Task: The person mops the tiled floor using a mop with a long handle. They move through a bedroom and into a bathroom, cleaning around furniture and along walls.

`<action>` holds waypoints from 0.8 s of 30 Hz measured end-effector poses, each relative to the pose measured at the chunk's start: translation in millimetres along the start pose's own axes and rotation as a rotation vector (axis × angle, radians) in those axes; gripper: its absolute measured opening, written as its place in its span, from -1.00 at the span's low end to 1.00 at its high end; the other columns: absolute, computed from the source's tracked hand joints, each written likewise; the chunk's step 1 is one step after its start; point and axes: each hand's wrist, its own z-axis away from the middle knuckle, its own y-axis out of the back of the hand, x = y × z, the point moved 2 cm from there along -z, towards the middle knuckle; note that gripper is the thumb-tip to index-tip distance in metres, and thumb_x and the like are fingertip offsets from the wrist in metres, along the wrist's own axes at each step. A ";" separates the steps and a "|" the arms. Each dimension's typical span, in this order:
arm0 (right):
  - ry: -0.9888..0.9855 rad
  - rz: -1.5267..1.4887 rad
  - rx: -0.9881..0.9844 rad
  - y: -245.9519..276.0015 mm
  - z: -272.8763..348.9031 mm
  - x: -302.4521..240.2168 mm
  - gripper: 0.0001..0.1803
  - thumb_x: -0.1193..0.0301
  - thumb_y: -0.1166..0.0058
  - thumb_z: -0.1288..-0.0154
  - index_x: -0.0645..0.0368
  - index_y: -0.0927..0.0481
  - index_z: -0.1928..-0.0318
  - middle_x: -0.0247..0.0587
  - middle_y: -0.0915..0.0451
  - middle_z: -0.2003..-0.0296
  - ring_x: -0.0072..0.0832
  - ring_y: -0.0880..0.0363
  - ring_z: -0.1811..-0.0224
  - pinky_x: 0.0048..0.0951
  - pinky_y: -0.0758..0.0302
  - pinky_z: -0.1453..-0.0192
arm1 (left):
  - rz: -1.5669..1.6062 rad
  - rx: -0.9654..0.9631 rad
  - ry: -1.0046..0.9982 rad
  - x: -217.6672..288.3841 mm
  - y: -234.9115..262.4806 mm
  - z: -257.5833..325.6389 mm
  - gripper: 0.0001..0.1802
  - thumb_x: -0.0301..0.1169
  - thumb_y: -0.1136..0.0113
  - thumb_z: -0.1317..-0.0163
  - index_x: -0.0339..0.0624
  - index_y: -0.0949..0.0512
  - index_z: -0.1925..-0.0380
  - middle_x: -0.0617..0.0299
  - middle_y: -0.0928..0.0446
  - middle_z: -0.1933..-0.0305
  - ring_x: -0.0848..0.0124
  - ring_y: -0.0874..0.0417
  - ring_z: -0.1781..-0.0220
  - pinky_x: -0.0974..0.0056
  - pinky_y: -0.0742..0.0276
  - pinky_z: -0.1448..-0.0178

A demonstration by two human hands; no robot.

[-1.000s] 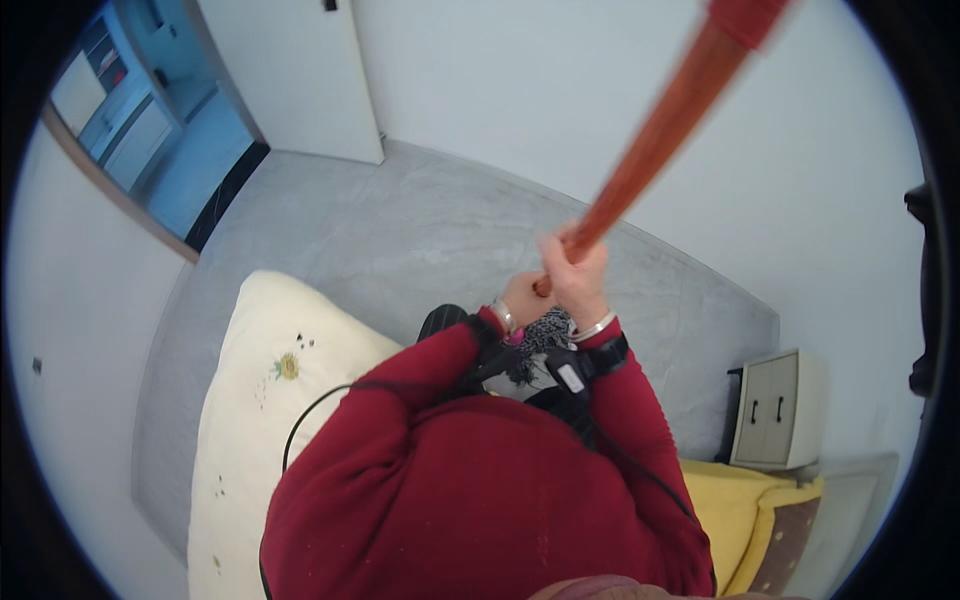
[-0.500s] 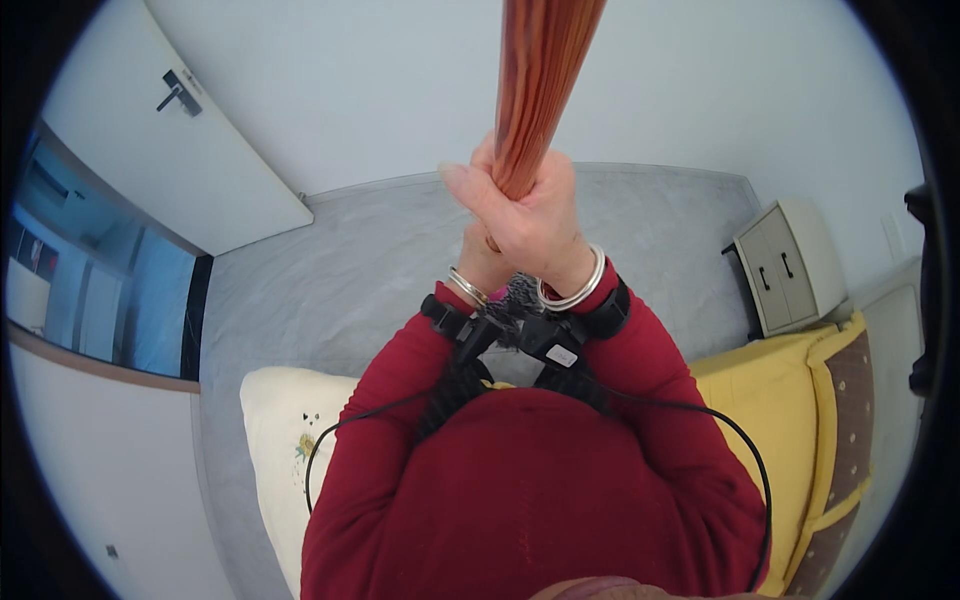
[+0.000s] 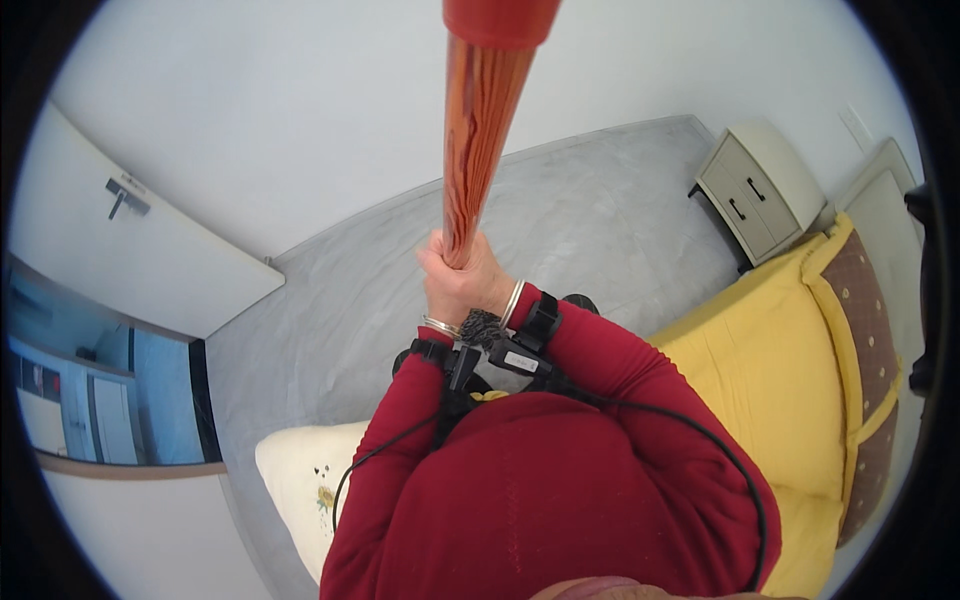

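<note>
Clasping both hands together in front of my chest, I have my grip closed tight round the lower end of a long orange-red wooden pole (image 3: pixel 478 130). My left hand (image 3: pixel 443 285) wraps the pole from the left and my right hand (image 3: pixel 487 283) overlaps it from the right, fingers folded over one another so that I cannot tell exactly where one hand ends. The pole rises from my fists toward the top edge of the view, where it meets a wider red fitting (image 3: pixel 500 18).

Silver bangles (image 3: pixel 511 302) ring my wrists, and black straps with a small black device (image 3: pixel 522 358) sit just behind them, a thin black cable (image 3: pixel 700 440) looping off over my dark red knitted sleeves (image 3: pixel 640 370).

Below my hands lies grey carpeted floor (image 3: pixel 600 230). To my right is a bed with a yellow cover (image 3: pixel 760 370) and a brown dotted cushion (image 3: pixel 868 310); a small cream bedside cabinet (image 3: pixel 752 190) stands beyond it near the pale wall. A cream pillow (image 3: pixel 300 480) lies at my lower left, and a white door (image 3: pixel 130 250) stands open further left.
</note>
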 end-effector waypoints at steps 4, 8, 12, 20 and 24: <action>0.064 0.080 0.023 23.0 13.6 -13.4 -0.73 0.51 -0.08 -0.24 0.19 -0.33 0.57 -0.46 -0.30 0.65 -0.68 -0.24 0.57 -0.53 -0.25 0.49 | 0.012 -0.065 -0.037 -2.2 -17.0 19.8 -0.82 -0.39 -0.30 -0.05 -0.27 -0.59 0.39 0.20 -0.52 0.61 0.49 -0.60 0.47 0.33 -0.50 0.36; -0.174 0.201 -0.038 60.5 35.1 -54.0 -0.73 0.40 -0.17 -0.21 0.20 -0.41 0.54 -0.37 -0.30 0.64 -0.61 -0.24 0.54 -0.47 -0.27 0.47 | -0.349 -0.422 -0.068 -40.8 -15.1 47.6 -0.85 -0.41 -0.29 -0.04 -0.21 -0.53 0.56 0.11 -0.47 0.66 0.32 -0.55 0.59 0.24 -0.43 0.46; 0.124 -0.070 0.021 96.4 72.5 -97.7 -0.77 0.53 -0.05 -0.27 0.20 -0.39 0.54 -0.37 -0.43 0.61 -0.67 -0.36 0.54 -0.53 -0.32 0.46 | -0.330 -0.553 0.040 -82.7 -15.1 89.2 -0.71 -0.44 -0.29 -0.04 -0.20 -0.38 0.72 0.01 -0.41 0.69 0.11 -0.48 0.66 0.14 -0.30 0.55; 0.166 -0.212 0.178 83.6 43.2 -83.5 -0.72 0.52 0.12 -0.37 0.11 -0.20 0.52 -0.42 -0.23 0.66 -0.64 -0.16 0.66 -0.54 -0.18 0.54 | -0.557 -0.516 -0.079 -94.0 -17.6 60.6 -0.81 -0.33 -0.25 0.04 -0.15 -0.48 0.66 -0.02 -0.46 0.64 -0.04 -0.54 0.53 0.05 -0.43 0.45; 0.150 -0.196 -0.113 84.6 73.6 -120.9 -0.68 0.59 0.03 -0.29 0.13 -0.21 0.58 -0.39 -0.26 0.70 -0.61 -0.21 0.68 -0.52 -0.21 0.58 | -0.505 -0.643 0.007 -71.4 -8.0 90.8 -0.86 -0.33 -0.26 0.10 -0.10 -0.51 0.62 0.00 -0.47 0.62 -0.01 -0.56 0.49 0.05 -0.43 0.42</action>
